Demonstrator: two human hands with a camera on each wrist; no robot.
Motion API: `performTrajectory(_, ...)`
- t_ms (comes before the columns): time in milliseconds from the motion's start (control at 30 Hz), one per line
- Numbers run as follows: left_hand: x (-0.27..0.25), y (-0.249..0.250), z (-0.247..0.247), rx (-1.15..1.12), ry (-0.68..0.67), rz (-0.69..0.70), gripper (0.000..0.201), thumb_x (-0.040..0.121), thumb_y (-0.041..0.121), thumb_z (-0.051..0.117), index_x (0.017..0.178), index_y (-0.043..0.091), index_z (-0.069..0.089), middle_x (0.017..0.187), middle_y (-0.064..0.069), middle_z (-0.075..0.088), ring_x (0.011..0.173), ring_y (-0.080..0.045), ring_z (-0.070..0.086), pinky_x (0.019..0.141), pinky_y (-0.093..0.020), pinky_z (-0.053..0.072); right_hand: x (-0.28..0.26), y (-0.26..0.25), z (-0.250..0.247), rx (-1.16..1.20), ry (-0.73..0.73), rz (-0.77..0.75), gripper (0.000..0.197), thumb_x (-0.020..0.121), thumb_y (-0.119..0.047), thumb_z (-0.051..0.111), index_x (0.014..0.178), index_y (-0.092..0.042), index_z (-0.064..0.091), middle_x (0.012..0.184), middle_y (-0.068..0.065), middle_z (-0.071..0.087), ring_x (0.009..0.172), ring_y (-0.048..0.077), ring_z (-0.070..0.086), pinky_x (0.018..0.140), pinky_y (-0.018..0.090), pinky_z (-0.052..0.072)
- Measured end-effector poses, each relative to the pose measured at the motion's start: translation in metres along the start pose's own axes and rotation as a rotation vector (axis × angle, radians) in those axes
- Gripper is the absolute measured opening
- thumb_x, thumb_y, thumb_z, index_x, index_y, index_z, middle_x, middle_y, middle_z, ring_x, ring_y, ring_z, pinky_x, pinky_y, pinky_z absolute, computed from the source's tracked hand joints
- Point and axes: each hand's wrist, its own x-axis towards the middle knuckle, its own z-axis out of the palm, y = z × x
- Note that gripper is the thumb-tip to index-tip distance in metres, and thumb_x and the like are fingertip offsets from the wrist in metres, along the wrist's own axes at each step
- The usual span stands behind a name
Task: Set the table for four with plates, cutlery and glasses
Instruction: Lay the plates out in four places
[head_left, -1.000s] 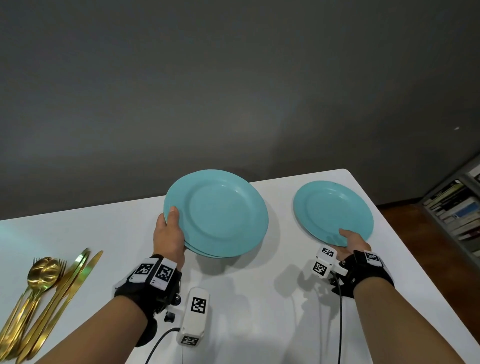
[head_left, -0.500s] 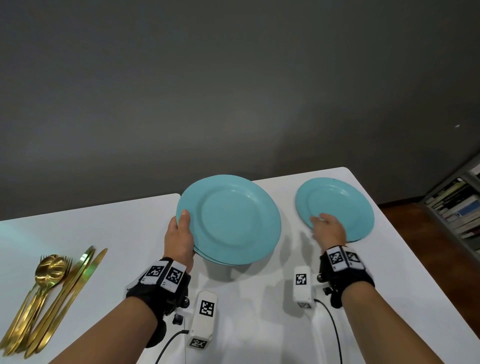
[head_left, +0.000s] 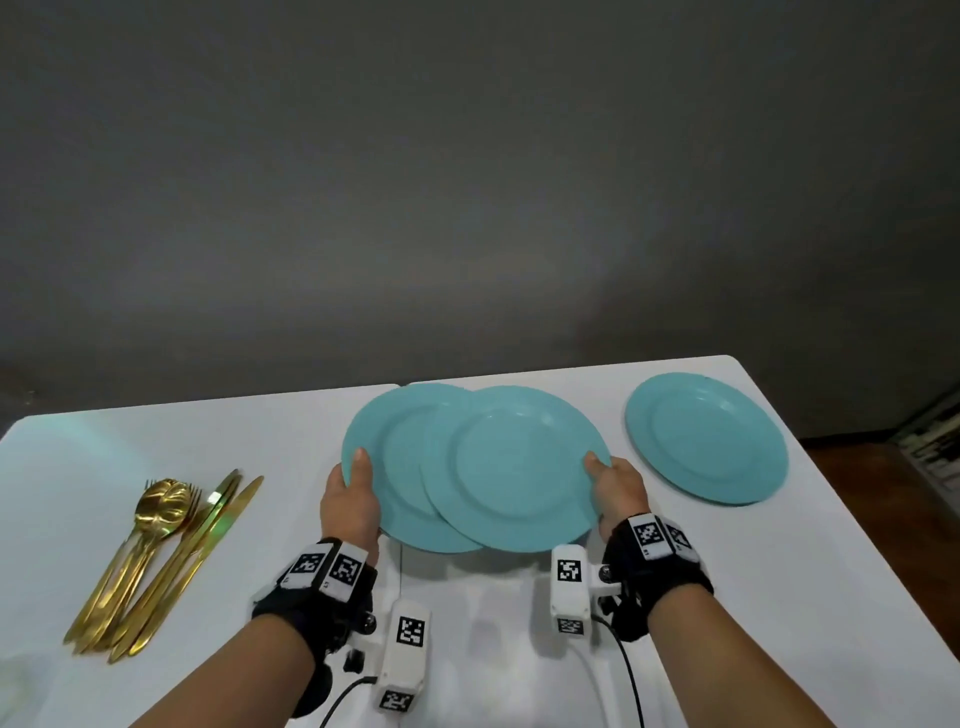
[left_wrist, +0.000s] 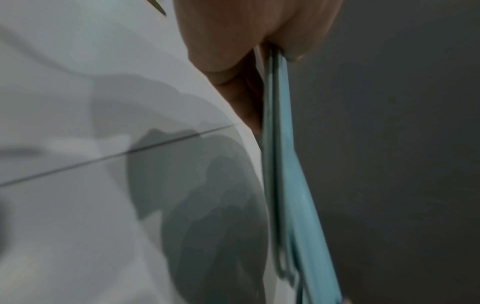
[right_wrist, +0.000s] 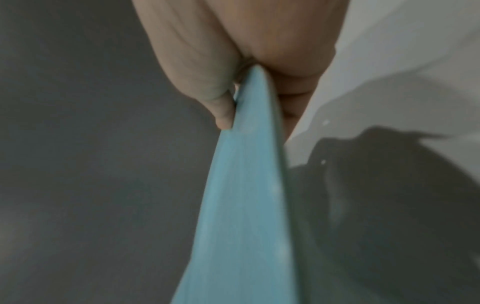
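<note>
Over the middle of the white table (head_left: 104, 467) my left hand (head_left: 358, 483) grips the left rim of a teal plate stack (head_left: 395, 457), thumb on top; the left wrist view shows this pinch on the plate stack (left_wrist: 281, 144) edge-on. My right hand (head_left: 605, 478) pinches the right rim of the top teal plate (head_left: 514, 467), which sits shifted to the right across the stack. The right wrist view shows the thumb and fingers of my right hand (right_wrist: 246, 86) on that top plate (right_wrist: 244, 205). A third, single plate (head_left: 706, 439) lies flat at the table's far right corner.
Gold cutlery (head_left: 161, 561), made up of spoons, forks and knives, lies bundled on the left of the table. A bookshelf (head_left: 930, 452) stands beyond the table's right edge. A dark grey wall runs behind the table. A seam (head_left: 401, 571) splits the tabletop.
My right hand let go of the single plate on the right, moved left and took the top plate's right rim. That plate now sits offset to the right on the stack.
</note>
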Motion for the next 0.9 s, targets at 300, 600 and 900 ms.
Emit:
performTrajectory(300, 0.024, 0.031, -0.049, -0.033, 0.386, 0.105, 0.048, 0.096, 0.048, 0.038, 0.123, 0.01, 0.049, 0.122, -0.017, 0.057, 0.112, -0.035, 0.055, 0.097, -0.048, 0.047, 0.014, 0.032, 0.02, 0.12, 0.001, 0.147, 0.031, 0.093, -0.017, 0.05, 0.118, 0.001, 0.057, 0.107, 0.02, 0.063, 0.099, 0.04, 0.063, 0.086, 0.064, 0.049)
performTrajectory(600, 0.03, 0.04, -0.064, -0.189, 0.381, 0.073, 0.047, 0.096, 0.046, 0.038, 0.127, 0.011, 0.047, 0.113, -0.008, 0.054, 0.104, -0.027, 0.056, 0.093, -0.048, 0.051, -0.022, 0.023, 0.062, 0.134, -0.043, 0.202, 0.032, 0.099, -0.008, 0.042, 0.128, 0.004, 0.048, 0.108, 0.015, 0.057, 0.106, 0.043, 0.06, 0.09, 0.062, 0.046)
performTrajectory(900, 0.025, 0.034, -0.053, -0.225, 0.282, 0.073, 0.044, 0.097, 0.042, 0.039, 0.126, 0.01, 0.047, 0.108, -0.006, 0.053, 0.097, -0.025, 0.055, 0.092, -0.046, 0.052, -0.021, 0.025, 0.074, -0.065, -0.264, 0.252, 0.038, 0.094, 0.001, 0.044, 0.132, 0.009, 0.043, 0.126, 0.025, 0.055, 0.105, 0.038, 0.062, 0.074, 0.036, 0.057)
